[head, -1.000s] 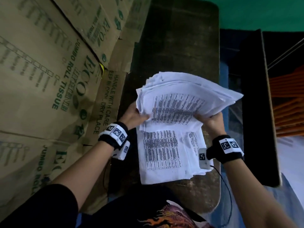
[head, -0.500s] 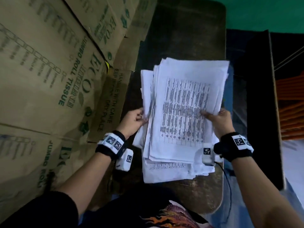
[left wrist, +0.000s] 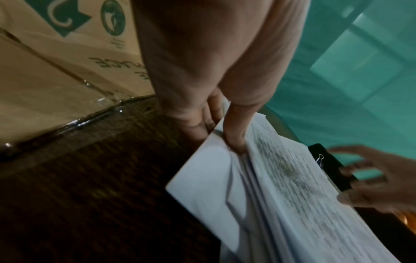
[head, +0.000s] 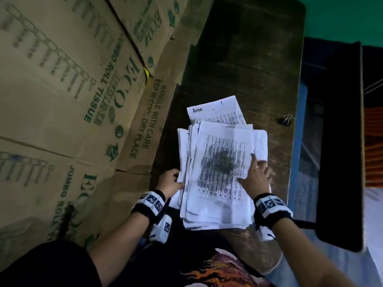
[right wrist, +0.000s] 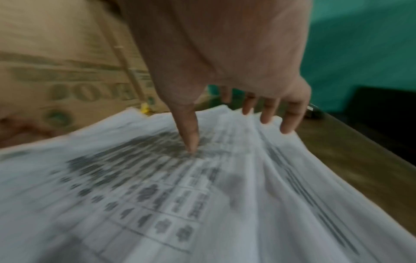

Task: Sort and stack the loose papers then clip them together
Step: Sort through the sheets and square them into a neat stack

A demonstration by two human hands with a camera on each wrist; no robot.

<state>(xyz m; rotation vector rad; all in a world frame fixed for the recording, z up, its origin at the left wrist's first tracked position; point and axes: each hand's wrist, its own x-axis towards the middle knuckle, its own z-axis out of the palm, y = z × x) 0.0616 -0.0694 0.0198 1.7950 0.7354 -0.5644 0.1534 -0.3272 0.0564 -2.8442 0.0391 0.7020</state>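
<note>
An untidy stack of printed white papers (head: 219, 172) lies on a dark wooden table (head: 248, 59). One sheet marked "Admin" (head: 215, 109) pokes out at the far end. My left hand (head: 171, 184) pinches the left edge of the papers (left wrist: 225, 178), thumb on top, fingers beneath. With spread, straight fingers my right hand (head: 256, 177) rests on the stack's right side; its thumb touches the top sheet (right wrist: 157, 186). A black binder clip (head: 286, 120) lies on the table to the far right of the stack.
Large cardboard boxes (head: 72, 100) printed "Jumbo Roll Tissue" stand along the table's left side. A dark bench or chair (head: 339, 141) stands beyond the right edge. The table's far half is bare wood.
The papers, held up and tilted a second ago, came down flat onto the table. My right hand let go of the edge and now lies spread on top.
</note>
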